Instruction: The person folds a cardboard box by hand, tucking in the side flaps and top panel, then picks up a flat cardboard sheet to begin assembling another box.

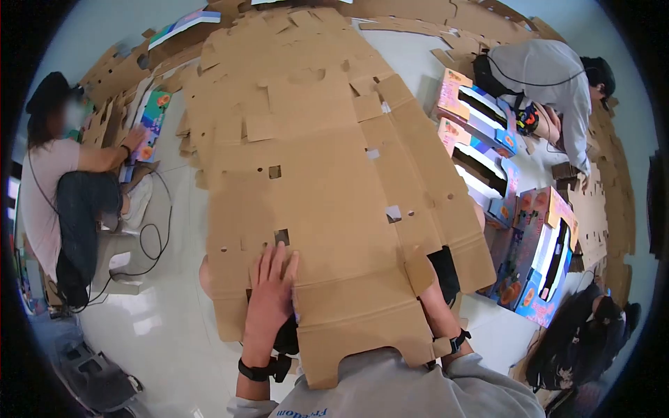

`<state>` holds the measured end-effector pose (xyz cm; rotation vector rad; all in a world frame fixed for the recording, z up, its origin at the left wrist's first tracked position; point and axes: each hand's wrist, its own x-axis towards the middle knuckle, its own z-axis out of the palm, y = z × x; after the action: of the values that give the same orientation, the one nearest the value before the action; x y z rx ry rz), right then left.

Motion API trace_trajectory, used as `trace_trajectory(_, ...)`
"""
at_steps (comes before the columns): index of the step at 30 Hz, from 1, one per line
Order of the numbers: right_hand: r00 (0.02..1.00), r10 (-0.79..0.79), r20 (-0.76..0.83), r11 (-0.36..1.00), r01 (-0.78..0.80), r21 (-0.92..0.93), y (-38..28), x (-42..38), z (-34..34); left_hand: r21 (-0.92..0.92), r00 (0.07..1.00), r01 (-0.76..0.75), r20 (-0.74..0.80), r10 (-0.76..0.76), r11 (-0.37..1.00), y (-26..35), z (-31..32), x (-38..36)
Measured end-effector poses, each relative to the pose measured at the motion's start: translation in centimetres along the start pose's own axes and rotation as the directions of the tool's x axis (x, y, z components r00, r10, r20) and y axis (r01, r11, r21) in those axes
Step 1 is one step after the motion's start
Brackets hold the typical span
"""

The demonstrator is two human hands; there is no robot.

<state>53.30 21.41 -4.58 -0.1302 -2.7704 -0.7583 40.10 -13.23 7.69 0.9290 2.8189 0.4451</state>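
A large flat sheet of brown cardboard (334, 209), with creases and small cutouts, lies in front of me on top of other flat sheets. Its near flap reaches my grey shirt. My left hand (272, 279) rests on the sheet's left part, fingers spread and pointing away, just below a small square hole. On the right, my right hand (431, 284) is at a side flap near a dark opening; the cardboard covers most of its fingers, so its grip is hidden. Both wrists wear dark bands.
Folded printed boxes (536, 258) stand on the floor at the right. A person in white (543, 70) bends over beyond them. Another person (70, 181) sits at the left with a printed carton (152, 122). A black cable (167, 209) curls on the floor; black bags (578, 341) lie lower right.
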Motion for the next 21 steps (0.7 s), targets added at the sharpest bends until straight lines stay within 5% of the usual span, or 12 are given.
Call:
trace_trajectory(1, 0.981, 0.153, 0.119, 0.888, -0.190, 0.418, 0.1, 0.6, -2.1, 0.010, 1.000, -0.014, 0.004, 0.014, 1.000, -0.3, -0.2, 0.3)
trace_trajectory(2, 0.929, 0.241, 0.281, 0.582, -0.370, 0.724, 0.3, 1.3, -3.8, 0.035, 0.999, 0.021, 0.036, -0.022, 0.999, -0.5, 0.0, 0.7)
trace_trajectory(3, 0.859, 0.250, 0.447, 0.155, -0.491, 0.857, 0.8, 2.0, -4.8, 0.057, 0.997, 0.051, 0.059, -0.055, 0.997, -0.6, 0.6, 1.3)
trace_trajectory(4, 0.788, 0.172, 0.592, -0.303, -0.529, 0.792, 1.1, 2.2, -5.2, 0.080, 0.992, 0.087, 0.086, -0.094, 0.993, -0.9, 1.5, 1.5)
trace_trajectory(5, 0.740, 0.171, 0.650, -0.318, -0.584, 0.747, 1.0, 1.6, -5.1, 0.147, 0.993, 0.070, 0.086, -0.084, 0.987, -2.0, 3.2, 1.5)
trace_trajectory(9, 0.634, 0.306, 0.710, -0.286, -0.650, 0.704, 1.4, 2.3, -6.8, -0.115, 0.997, 0.068, 0.043, -0.064, 0.991, -3.3, 2.7, 1.3)
trace_trajectory(17, 0.745, 0.202, 0.635, -0.670, -0.368, 0.645, 1.8, 2.1, -7.6, -0.570, 0.990, 0.073, -0.060, -0.129, 0.818, -2.9, 1.4, 0.8)
trace_trajectory(21, 0.735, 0.242, 0.633, -0.741, -0.281, 0.609, 0.9, 3.5, -7.4, -0.530, 0.995, 0.040, -0.056, -0.082, 0.847, -3.0, 1.4, 0.2)
